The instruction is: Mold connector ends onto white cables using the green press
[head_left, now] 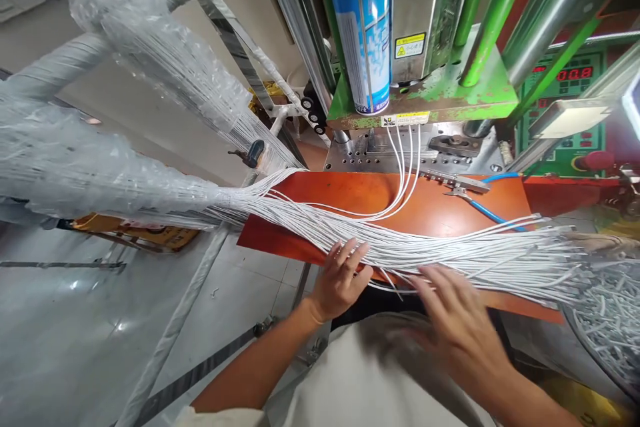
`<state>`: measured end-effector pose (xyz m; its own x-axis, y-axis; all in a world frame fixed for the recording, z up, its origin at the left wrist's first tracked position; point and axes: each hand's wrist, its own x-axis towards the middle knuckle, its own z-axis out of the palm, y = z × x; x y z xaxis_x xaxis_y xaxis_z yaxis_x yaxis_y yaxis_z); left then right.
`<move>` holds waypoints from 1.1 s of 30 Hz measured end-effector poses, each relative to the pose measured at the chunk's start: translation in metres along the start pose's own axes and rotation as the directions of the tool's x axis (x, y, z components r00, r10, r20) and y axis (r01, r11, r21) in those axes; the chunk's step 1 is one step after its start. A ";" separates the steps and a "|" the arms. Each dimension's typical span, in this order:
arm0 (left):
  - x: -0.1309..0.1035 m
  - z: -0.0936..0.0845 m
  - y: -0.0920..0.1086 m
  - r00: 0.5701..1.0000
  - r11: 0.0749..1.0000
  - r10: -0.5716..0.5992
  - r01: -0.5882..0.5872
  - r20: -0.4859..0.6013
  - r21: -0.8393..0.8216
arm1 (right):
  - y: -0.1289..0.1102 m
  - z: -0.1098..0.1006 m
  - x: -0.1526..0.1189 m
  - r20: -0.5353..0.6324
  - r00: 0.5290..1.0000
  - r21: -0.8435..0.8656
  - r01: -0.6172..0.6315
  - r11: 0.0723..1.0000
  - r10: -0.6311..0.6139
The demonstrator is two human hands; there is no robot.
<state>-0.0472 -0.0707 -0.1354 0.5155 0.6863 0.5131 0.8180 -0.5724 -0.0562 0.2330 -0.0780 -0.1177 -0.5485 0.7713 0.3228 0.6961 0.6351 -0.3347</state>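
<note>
Loose white wires (pixel 450 247) along the near edge of the bench

The white wires lie lengthwise on the orange bench (pixel 465 203), from its left edge to beyond its right edge, where their ends reach over a scrap bin (pixel 575 340). In my judgement, the strands that stray over the near edge could slip down or tangle, because no tie shows on this part. A few looped wires (pixel 415 177) rise past the far edge to the green press (pixel 430 103); a pull on the bundle could drag them. The pliers (pixel 489 215), near the right end, could also catch a strand.

The left hand (pixel 343 280) rests on the near side of the bundle, fingers loosely bent, thumb apart, not gripping firmly. The right hand (pixel 455 313) is blurred, with fingers spread; whether it touches the wires, I cannot tell.
</note>
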 end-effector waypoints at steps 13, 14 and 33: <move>0.070 -0.026 -0.037 0.957 0.946 0.015 0.081 0.291 -0.314 | 0.002 0.006 0.092 0.139 0.990 0.008 0.015 1.000 -0.016; 0.074 -0.025 -0.037 0.947 0.958 0.042 0.052 0.317 -0.282 | 0.006 0.003 0.092 0.149 0.988 0.015 0.036 0.999 -0.038; 0.127 -0.034 -0.030 0.872 0.962 0.182 -0.063 0.454 -0.265 | 0.032 -0.021 0.098 0.383 0.921 -0.028 -0.070 0.997 0.075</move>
<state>-0.0149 0.0186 -0.0393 0.7145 0.6980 0.0484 0.6870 -0.7129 0.1407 0.2114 0.0170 -0.0780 -0.6302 0.7736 -0.0669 0.7453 0.5785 -0.3314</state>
